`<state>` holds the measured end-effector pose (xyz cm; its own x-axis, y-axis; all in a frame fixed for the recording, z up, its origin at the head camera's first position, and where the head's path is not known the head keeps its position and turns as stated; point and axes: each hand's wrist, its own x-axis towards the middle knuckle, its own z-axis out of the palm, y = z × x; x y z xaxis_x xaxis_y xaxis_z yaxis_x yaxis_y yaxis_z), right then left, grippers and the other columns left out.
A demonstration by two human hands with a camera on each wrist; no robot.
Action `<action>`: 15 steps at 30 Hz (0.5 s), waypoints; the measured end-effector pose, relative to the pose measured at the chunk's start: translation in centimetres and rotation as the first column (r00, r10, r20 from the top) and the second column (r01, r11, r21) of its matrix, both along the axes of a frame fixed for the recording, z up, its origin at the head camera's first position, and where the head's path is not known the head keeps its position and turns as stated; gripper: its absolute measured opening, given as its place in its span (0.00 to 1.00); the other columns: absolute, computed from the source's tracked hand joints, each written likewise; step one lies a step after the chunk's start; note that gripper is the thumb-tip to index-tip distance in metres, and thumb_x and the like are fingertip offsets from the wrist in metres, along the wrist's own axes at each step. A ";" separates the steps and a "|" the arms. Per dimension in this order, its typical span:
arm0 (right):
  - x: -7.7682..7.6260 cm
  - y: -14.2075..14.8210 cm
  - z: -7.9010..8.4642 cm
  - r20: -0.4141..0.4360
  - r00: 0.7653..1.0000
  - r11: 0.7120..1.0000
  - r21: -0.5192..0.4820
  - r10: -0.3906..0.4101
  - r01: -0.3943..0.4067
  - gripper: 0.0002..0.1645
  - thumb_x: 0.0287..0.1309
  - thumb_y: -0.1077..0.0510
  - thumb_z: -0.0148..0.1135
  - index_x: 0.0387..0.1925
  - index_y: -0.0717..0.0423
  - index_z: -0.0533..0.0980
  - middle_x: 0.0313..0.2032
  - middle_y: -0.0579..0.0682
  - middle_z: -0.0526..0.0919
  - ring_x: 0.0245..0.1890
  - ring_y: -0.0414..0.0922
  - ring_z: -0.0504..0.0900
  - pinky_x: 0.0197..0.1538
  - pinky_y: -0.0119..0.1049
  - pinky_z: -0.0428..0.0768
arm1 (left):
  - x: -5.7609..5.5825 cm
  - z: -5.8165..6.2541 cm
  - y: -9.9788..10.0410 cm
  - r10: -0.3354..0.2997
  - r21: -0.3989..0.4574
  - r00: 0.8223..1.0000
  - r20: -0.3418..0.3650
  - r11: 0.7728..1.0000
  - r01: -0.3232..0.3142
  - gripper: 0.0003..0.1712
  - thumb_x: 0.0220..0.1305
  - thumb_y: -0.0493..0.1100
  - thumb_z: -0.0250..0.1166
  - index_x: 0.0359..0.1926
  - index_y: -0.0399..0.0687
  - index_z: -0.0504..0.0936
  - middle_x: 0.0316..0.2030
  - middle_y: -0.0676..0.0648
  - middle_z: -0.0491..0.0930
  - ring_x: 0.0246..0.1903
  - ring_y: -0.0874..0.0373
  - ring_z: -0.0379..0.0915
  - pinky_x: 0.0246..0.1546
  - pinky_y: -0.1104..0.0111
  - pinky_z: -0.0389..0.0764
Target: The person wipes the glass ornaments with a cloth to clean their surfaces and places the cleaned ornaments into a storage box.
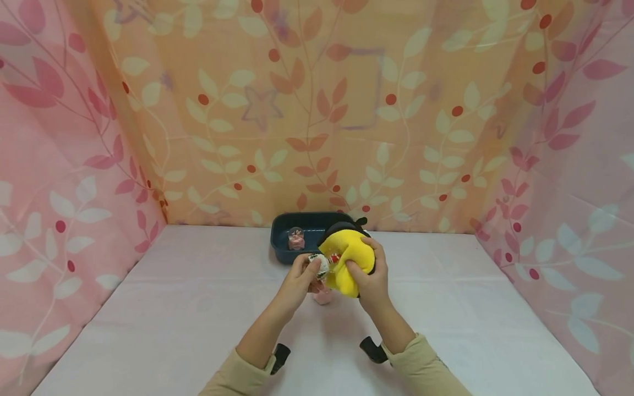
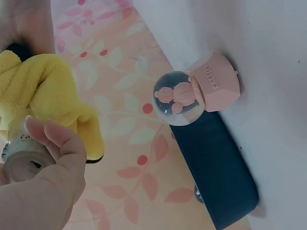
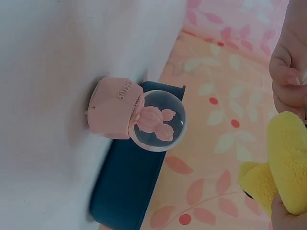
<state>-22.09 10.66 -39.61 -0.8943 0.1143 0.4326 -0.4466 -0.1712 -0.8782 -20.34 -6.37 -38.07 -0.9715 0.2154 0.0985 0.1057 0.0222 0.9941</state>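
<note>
My left hand (image 1: 296, 283) grips a small snow globe by its whitish, dark-marked base (image 1: 319, 265); a bit of red shows by its dome. Wrapped partly around that dome is a yellow plush cloth (image 1: 361, 254) with black edging, which my right hand (image 1: 375, 279) holds. In the left wrist view the underside of the globe's base (image 2: 29, 165) faces the camera. Below the hands, a pink cactus snow globe (image 3: 114, 109) stands upright on the table, its clear dome upward; the head view shows only part of it.
A dark blue tray (image 1: 284, 256) stands at the table's back, against the patterned curtain (image 1: 307, 165). Inside it is another snow globe with a pink base (image 1: 296, 242). White cloth covers the table (image 1: 198, 308). Black wrist mounts (image 1: 373, 350) stick out at both sleeves.
</note>
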 end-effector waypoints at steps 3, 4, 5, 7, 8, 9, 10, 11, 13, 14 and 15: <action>-0.2 0.0 0.1 0.028 1.000 0.999 -0.048 -0.004 0.005 0.31 0.50 0.74 0.58 0.57 0.58 0.65 0.48 0.53 0.67 0.42 0.46 0.71 0.42 0.33 0.77 | -0.1 -0.1 -0.1 -0.028 0.012 0.999 0.014 1.000 0.028 0.24 0.77 0.53 0.44 0.55 0.34 0.62 0.34 0.40 0.74 0.28 0.58 0.75 0.35 0.71 0.76; -0.2 0.0 0.1 0.039 0.999 0.998 -0.063 -0.002 0.005 0.31 0.51 0.74 0.57 0.57 0.58 0.65 0.48 0.52 0.67 0.43 0.46 0.71 0.43 0.33 0.77 | -0.2 -0.2 -0.2 -0.046 0.023 0.999 0.022 0.999 0.045 0.25 0.78 0.54 0.43 0.54 0.34 0.63 0.33 0.40 0.74 0.28 0.58 0.74 0.34 0.71 0.76; -0.2 -0.1 0.1 0.050 0.999 0.997 -0.080 0.000 0.004 0.30 0.51 0.73 0.57 0.57 0.57 0.65 0.48 0.52 0.67 0.43 0.46 0.71 0.43 0.33 0.77 | -0.3 -0.3 -0.2 -0.064 0.034 0.998 0.027 0.997 0.063 0.26 0.78 0.55 0.41 0.53 0.33 0.63 0.32 0.40 0.74 0.27 0.59 0.73 0.34 0.72 0.76; -0.3 0.0 0.1 0.079 0.997 0.994 -0.111 0.006 0.003 0.30 0.53 0.73 0.56 0.57 0.56 0.65 0.48 0.52 0.67 0.44 0.45 0.71 0.44 0.33 0.77 | -0.4 -0.4 -0.3 -0.102 0.055 0.994 0.042 0.994 0.099 0.28 0.78 0.56 0.38 0.52 0.33 0.65 0.30 0.43 0.73 0.26 0.60 0.71 0.33 0.72 0.76; -0.2 0.0 0.2 0.099 0.995 0.992 -0.125 0.009 0.003 0.29 0.53 0.73 0.56 0.57 0.55 0.65 0.48 0.52 0.67 0.44 0.45 0.72 0.44 0.33 0.77 | -0.4 -0.4 -0.3 -0.120 0.069 0.991 0.051 0.991 0.116 0.29 0.78 0.56 0.37 0.51 0.32 0.66 0.30 0.43 0.73 0.25 0.60 0.70 0.33 0.72 0.76; -0.2 0.0 0.2 0.119 0.993 0.990 -0.139 0.015 0.002 0.29 0.54 0.73 0.56 0.58 0.54 0.65 0.48 0.52 0.68 0.44 0.45 0.72 0.45 0.33 0.77 | -0.5 -0.5 -0.3 -0.136 0.078 0.989 0.055 0.988 0.131 0.30 0.78 0.57 0.36 0.51 0.31 0.67 0.29 0.44 0.73 0.25 0.60 0.70 0.33 0.72 0.77; -0.3 0.0 0.2 0.140 0.990 0.989 -0.148 0.018 0.003 0.29 0.55 0.73 0.55 0.58 0.54 0.64 0.48 0.52 0.68 0.45 0.45 0.72 0.45 0.34 0.77 | -0.5 -0.6 -0.4 -0.147 0.086 0.987 0.062 0.986 0.141 0.31 0.79 0.56 0.35 0.51 0.31 0.68 0.28 0.45 0.73 0.24 0.60 0.69 0.32 0.72 0.77; -0.2 0.0 0.2 0.160 0.987 0.988 -0.151 0.020 0.004 0.29 0.55 0.73 0.55 0.58 0.54 0.64 0.48 0.52 0.68 0.45 0.45 0.72 0.46 0.34 0.77 | -0.5 -0.6 -0.4 -0.153 0.089 0.986 0.069 0.985 0.147 0.31 0.79 0.57 0.34 0.51 0.31 0.68 0.28 0.46 0.73 0.24 0.60 0.69 0.32 0.72 0.77; -0.2 0.1 0.3 0.198 0.980 0.989 -0.147 0.023 0.007 0.30 0.56 0.72 0.55 0.59 0.54 0.64 0.49 0.52 0.67 0.45 0.46 0.72 0.46 0.34 0.77 | -0.6 -0.6 -0.4 -0.159 0.101 0.984 0.082 0.983 0.151 0.31 0.79 0.56 0.33 0.51 0.31 0.68 0.28 0.46 0.72 0.24 0.60 0.69 0.32 0.71 0.76; -0.2 0.2 0.3 0.210 0.977 0.990 -0.143 0.025 0.005 0.30 0.56 0.72 0.55 0.60 0.53 0.63 0.49 0.52 0.67 0.45 0.46 0.72 0.46 0.34 0.77 | -0.6 -0.7 -0.4 -0.158 0.107 0.984 0.087 0.983 0.149 0.32 0.79 0.57 0.32 0.51 0.31 0.68 0.28 0.46 0.72 0.24 0.60 0.68 0.32 0.71 0.76; -0.3 0.3 0.3 0.216 0.976 0.990 -0.143 0.028 0.003 0.30 0.57 0.71 0.55 0.60 0.53 0.63 0.49 0.52 0.67 0.46 0.46 0.71 0.46 0.34 0.77 | -0.6 -0.7 -0.4 -0.157 0.110 0.984 0.088 0.983 0.147 0.33 0.78 0.58 0.32 0.52 0.32 0.69 0.28 0.46 0.72 0.24 0.60 0.68 0.32 0.71 0.76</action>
